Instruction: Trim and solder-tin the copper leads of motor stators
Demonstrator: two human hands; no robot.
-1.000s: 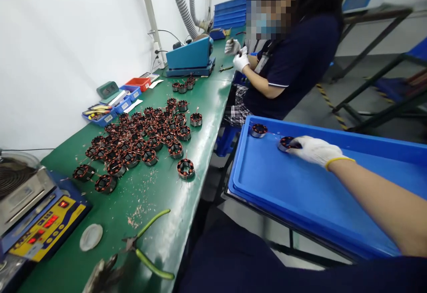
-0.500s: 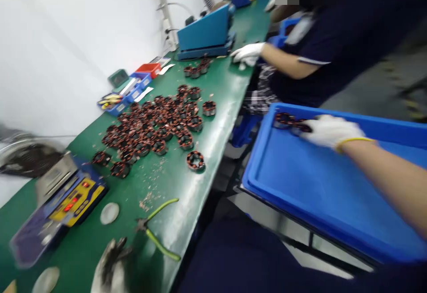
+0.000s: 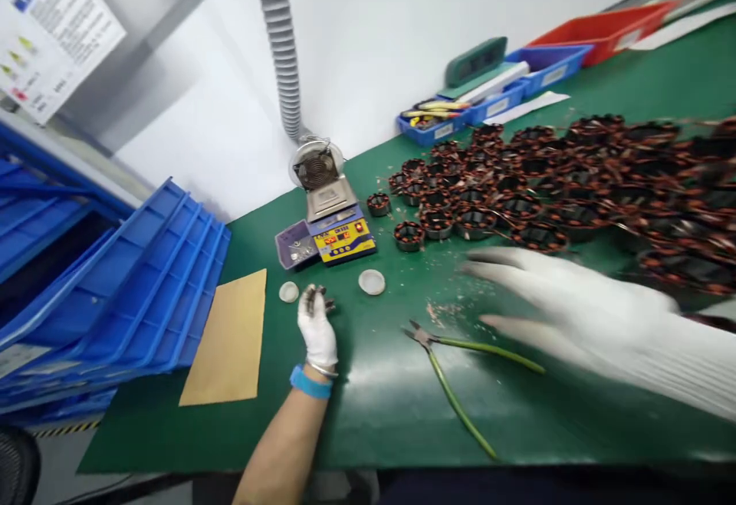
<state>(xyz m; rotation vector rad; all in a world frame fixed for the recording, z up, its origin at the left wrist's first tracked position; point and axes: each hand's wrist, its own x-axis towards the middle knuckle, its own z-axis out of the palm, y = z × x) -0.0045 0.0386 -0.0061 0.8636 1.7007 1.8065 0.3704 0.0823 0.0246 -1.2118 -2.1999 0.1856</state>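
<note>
My left hand (image 3: 317, 332), in a white glove with darkened fingertips, rests on the green table with its fingers loosely apart and nothing visible in them. To its right lie diagonal cutters (image 3: 424, 338) with green handles spread wide. My right hand (image 3: 569, 317), white-gloved and motion-blurred, hovers over the table right of the cutters. Its fingers stretch left, thumb apart, and no object shows in it. Behind it spreads a large heap of copper-wound motor stators (image 3: 474, 221). Bits of copper scrap (image 3: 445, 310) lie between the cutters and the heap.
A solder pot (image 3: 345, 241) with a yellow panel stands at the back, near two small white dishes (image 3: 372, 282). Brown cardboard (image 3: 233, 340) and stacked blue trays (image 3: 172, 283) are on the left. Blue bins (image 3: 555, 68) and a red bin (image 3: 609, 32) line the wall.
The view has swung left from the blue tray and co-worker to the table. My right hand has left the stators in the tray and is now over the table. My left hand stays on the table.
</note>
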